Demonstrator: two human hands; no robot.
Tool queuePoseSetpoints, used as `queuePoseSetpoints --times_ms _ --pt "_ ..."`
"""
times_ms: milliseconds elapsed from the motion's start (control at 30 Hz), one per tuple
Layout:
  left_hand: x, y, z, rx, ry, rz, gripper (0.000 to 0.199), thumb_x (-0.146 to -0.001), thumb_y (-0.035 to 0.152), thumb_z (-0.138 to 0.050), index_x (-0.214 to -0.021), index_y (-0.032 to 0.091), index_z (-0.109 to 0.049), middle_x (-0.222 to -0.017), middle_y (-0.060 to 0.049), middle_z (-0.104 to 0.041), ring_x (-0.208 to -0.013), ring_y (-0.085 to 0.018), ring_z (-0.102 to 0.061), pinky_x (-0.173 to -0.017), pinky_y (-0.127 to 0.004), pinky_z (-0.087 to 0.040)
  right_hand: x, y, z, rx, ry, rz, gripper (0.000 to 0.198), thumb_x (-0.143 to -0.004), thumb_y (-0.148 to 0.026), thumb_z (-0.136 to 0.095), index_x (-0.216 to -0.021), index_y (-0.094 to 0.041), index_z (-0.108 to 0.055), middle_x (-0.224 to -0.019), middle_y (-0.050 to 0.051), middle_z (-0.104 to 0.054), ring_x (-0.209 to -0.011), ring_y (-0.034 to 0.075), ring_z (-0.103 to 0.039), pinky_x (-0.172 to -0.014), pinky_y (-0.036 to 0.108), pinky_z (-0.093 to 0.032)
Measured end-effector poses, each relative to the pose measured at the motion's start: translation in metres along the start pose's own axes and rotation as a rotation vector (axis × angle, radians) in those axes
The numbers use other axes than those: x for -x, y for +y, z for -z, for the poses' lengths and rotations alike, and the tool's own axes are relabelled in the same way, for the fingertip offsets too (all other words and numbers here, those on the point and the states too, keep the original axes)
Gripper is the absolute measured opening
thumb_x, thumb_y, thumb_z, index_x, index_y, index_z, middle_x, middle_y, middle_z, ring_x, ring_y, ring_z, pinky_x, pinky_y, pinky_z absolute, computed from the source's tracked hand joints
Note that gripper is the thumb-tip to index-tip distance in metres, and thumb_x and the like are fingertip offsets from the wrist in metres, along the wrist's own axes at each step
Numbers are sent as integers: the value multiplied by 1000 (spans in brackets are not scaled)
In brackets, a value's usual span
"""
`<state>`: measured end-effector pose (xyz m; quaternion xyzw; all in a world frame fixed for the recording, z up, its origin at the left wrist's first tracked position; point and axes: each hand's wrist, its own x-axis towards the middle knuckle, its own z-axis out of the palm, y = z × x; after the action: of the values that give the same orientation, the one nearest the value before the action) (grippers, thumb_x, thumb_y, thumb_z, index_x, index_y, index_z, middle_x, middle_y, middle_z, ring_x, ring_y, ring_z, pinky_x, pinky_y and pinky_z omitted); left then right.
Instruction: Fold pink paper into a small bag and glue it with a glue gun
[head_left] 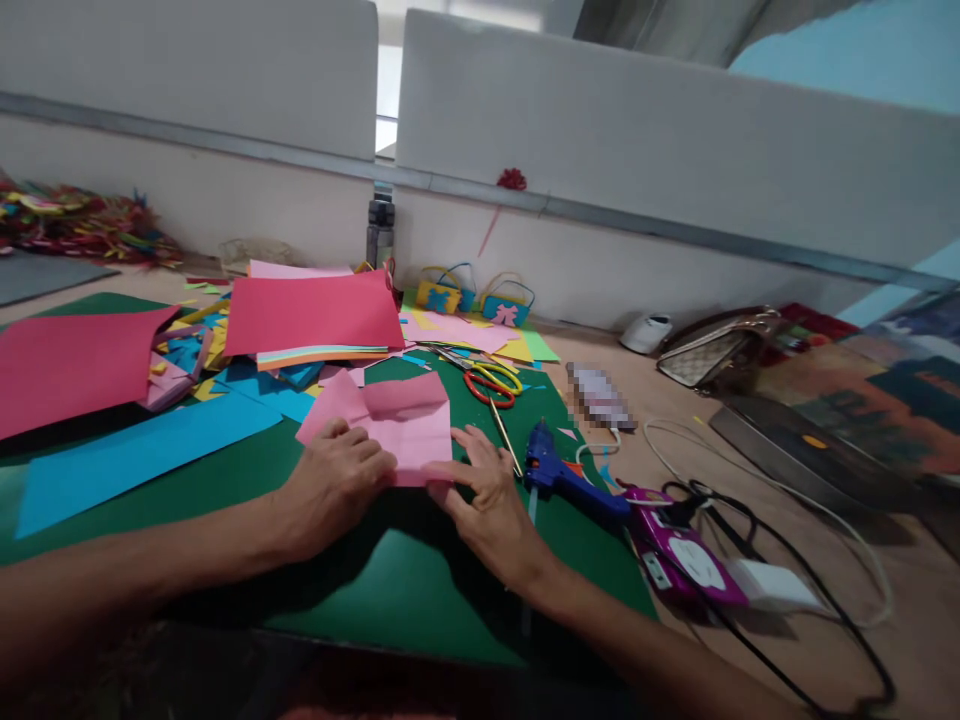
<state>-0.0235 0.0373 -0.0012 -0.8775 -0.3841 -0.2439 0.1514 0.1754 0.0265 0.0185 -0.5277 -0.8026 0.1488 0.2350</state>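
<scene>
Between my hands is a creased piece of pink paper (411,420), its edge nearest me folded and its far edge standing up a little. My left hand (336,485) presses on its left side with curled fingers. At the near right corner, my right hand (484,495) pinches the paper's folded edge between thumb and forefinger, the other fingers spread slightly. Under the paper lies a green cutting mat (367,590). Just beyond my right hand rest scissors with red and yellow handles (491,385), and a blue glue gun (574,480) lies to the right.
A stack of coloured sheets (315,315) and a blue paper strip (142,465) lie to the left. Small paper bags (439,297) stand by the back wall. On the right are a phone (600,395), a purple power strip (682,560), cables and a handbag (712,350).
</scene>
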Motion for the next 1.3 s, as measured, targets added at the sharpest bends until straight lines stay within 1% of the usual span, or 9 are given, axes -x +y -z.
queuePoseSetpoints --times_ms 200,367,533,667,767,867,1000,1200,1300 --pt "-2 -2 5 17 -87 -121 21 -87 10 -42 -76 18 -58 -69 -1 -60 -69 -17 -50 -69 -34 -31 2 8 4 262 58 184 41 -70 -14 -63 -111 -19 -60 -134 16 -44 -130 35 -27 -97 62 -19" --pt "-3 -2 2 29 -119 -166 21 -87 8 -38 -89 17 -57 -72 -1 -62 -70 -17 -53 -75 -35 -34 4 13 -2 120 -6 343 46 -76 -12 -59 -121 -14 -49 -113 14 -62 -111 26 -51 -98 53 -26" --pt "-1 -3 -2 -2 -51 -189 37 -86 9 -39 -122 13 -42 -87 -6 -65 -79 -18 -56 -81 -37 -38 1 11 -8 -8 -52 252 48 -82 -15 -51 -129 -14 -43 -111 13 -64 -94 22 -60 -87 40 -43" --pt "1 -2 12 -32 102 -239 35 -86 12 -41 -121 13 -43 -108 -11 -61 -100 -23 -53 -82 -38 -40 -3 7 -4 -98 -86 88 48 -83 -19 -49 -131 -14 -43 -93 10 -69 -88 22 -63 -79 34 -47" --pt "6 5 20 12 173 -295 23 -87 15 -44 -108 14 -51 -99 -10 -64 -89 -21 -56 -71 -35 -42 -5 5 -2 -109 -98 44 49 -81 -19 -51 -130 -14 -44 -79 7 -69 -89 22 -62 -80 34 -46" --pt "11 16 17 33 108 -316 12 -87 20 -48 -96 15 -55 -87 -7 -65 -78 -17 -58 -66 -30 -43 -7 5 -3 -103 -103 32 50 -80 -19 -52 -130 -13 -45 -89 9 -69 -88 21 -62 -81 34 -45" --pt "13 25 2 16 -63 -245 23 -90 32 -44 -88 14 -56 -85 -8 -63 -73 -17 -57 -64 -30 -45 -8 7 -4 -79 -115 32 50 -80 -20 -52 -129 -14 -45 -107 13 -65 -92 22 -61 -82 36 -45" --pt "13 23 -5 51 -200 -226 32 -90 42 -42 -90 13 -56 -84 -8 -60 -71 -18 -52 -65 -33 -44 -8 9 -1 -5 -129 18 50 -80 -19 -51 -129 -15 -44 -93 10 -69 -75 20 -63 -70 33 -47" --pt "11 24 -2 63 -279 -200 37 -87 48 -42 -95 14 -55 -88 -8 -58 -74 -21 -49 -65 -35 -42 -8 12 -1 103 -152 17 50 -79 -19 -53 -129 -15 -45 -93 10 -69 -78 21 -64 -71 33 -47"
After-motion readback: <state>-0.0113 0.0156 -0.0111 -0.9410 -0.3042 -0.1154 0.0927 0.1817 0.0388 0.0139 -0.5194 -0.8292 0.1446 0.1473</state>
